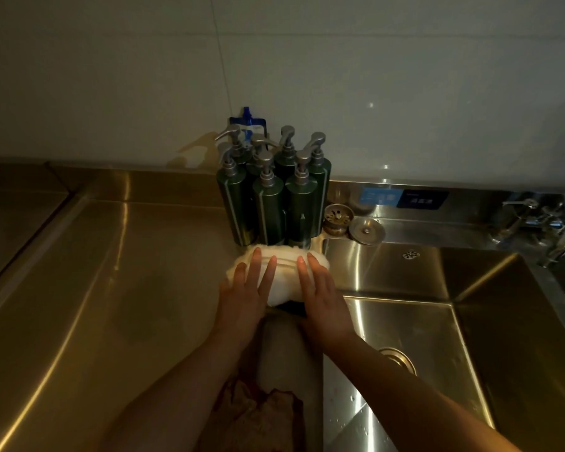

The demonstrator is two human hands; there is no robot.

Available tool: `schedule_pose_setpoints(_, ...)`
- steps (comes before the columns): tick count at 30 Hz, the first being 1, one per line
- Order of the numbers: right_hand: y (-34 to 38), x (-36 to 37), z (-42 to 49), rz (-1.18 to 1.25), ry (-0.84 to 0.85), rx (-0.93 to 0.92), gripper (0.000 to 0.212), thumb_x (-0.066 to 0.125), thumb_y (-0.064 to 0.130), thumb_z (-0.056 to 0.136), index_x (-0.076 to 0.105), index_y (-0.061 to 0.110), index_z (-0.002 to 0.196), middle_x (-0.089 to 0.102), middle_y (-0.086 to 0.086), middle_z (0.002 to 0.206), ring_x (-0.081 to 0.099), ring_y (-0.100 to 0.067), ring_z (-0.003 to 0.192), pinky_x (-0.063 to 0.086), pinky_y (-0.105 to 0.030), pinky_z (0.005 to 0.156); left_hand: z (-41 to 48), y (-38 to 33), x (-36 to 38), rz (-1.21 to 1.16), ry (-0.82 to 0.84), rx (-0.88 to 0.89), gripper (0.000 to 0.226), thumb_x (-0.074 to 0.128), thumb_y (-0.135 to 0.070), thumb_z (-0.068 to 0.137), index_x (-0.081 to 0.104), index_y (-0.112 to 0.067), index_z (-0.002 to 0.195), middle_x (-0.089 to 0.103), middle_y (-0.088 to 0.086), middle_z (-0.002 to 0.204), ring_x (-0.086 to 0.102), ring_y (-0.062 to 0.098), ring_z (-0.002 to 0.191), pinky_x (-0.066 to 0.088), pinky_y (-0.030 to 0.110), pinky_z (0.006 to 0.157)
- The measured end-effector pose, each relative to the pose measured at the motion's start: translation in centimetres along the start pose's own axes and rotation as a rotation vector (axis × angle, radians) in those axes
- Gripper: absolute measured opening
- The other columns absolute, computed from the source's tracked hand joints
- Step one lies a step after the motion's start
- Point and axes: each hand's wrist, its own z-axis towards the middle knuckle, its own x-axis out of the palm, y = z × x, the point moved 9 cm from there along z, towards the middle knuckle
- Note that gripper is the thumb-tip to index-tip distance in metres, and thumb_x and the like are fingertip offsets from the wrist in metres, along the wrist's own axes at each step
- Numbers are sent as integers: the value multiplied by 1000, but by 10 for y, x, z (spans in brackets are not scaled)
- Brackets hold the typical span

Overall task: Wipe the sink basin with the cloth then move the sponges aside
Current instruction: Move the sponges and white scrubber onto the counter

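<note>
A white cloth (286, 282) lies bunched on the steel counter at the sink's left rim, just in front of the pump bottles. My left hand (245, 288) rests flat on its left part with fingers straight and spread. My right hand (320, 293) lies flat on its right part, fingers straight. Both hands press down on the cloth. The steel sink basin (437, 321) opens to the right, with its drain (400, 358) partly behind my right forearm. A brownish crumpled cloth or sponge (258, 415) sits on the counter between my forearms. I cannot tell which it is.
Several dark green pump bottles (271, 197) stand bunched behind the white cloth, with a blue pouch (248, 123) against the wall. A strainer basket (338, 218) and a round plug (367, 230) sit on the sink's back ledge. The tap (535, 223) is at far right.
</note>
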Motion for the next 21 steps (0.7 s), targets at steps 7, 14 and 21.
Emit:
schedule_pose_setpoints(7, -13, 10, 9, -17, 41, 35, 92, 69, 24, 84, -1, 22, 143, 19, -17, 154, 29, -37, 137, 48, -50, 94, 14, -1, 7, 66, -17, 2, 103, 89, -35, 49, 42, -13, 138, 50, 20, 137, 61, 35, 98, 53, 43, 62)
schedule_pose_setpoints(14, -28, 13, 23, -49, 83, 75, 96, 66, 17, 83, -6, 24, 147, 10, -9, 158, 24, -33, 140, 49, -47, 93, 29, 1, 8, 25, -70, -20, 112, 87, -33, 50, 22, -14, 139, 47, 18, 140, 60, 32, 99, 52, 40, 61)
schedule_pose_setpoints(21, -30, 13, 27, -110, 79, 92, 95, 66, 19, 83, -4, 23, 147, 11, -8, 158, 22, -33, 140, 44, -47, 96, 32, 2, 7, 15, -97, -17, 110, 86, -40, 55, 21, -14, 139, 47, 18, 140, 61, 32, 100, 53, 38, 63)
